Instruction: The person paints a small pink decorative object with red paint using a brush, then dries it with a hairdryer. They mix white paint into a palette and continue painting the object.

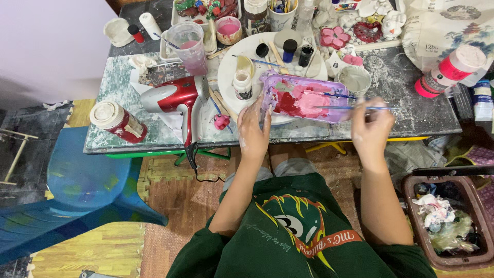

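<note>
Pink and red paint fills the purple tray (303, 100), and the right hand (371, 128) pinches a thin blue-handled brush (343, 107) between closed fingertips, its tip reaching toward nine o'clock into the pink patch. The left hand (253, 131) lies at the tray's eight o'clock corner, fingers curled against its near edge to steady it; whether it also grips something small there is hard to tell, since the fingers hide the spot. A second brush (329, 94) rests across the tray just beyond the first. To load the brush well, I would judge it best to keep the tray pinned, drag the bristles lightly through the pink only, and stay off the darker red beside it. Under the tray sits a white plate (231, 67) with a small white bottle (242, 85) and dark-capped jars (289, 50). At nine o'clock from the left hand lies a red hair dryer (172, 97), with a red can (118, 122) farther out. At twelve o'clock a cup of pinkish water (189, 44) stands on the paint-smeared table (401, 103); at four o'clock a brown bin (446, 221) holds crumpled tissues.
</note>
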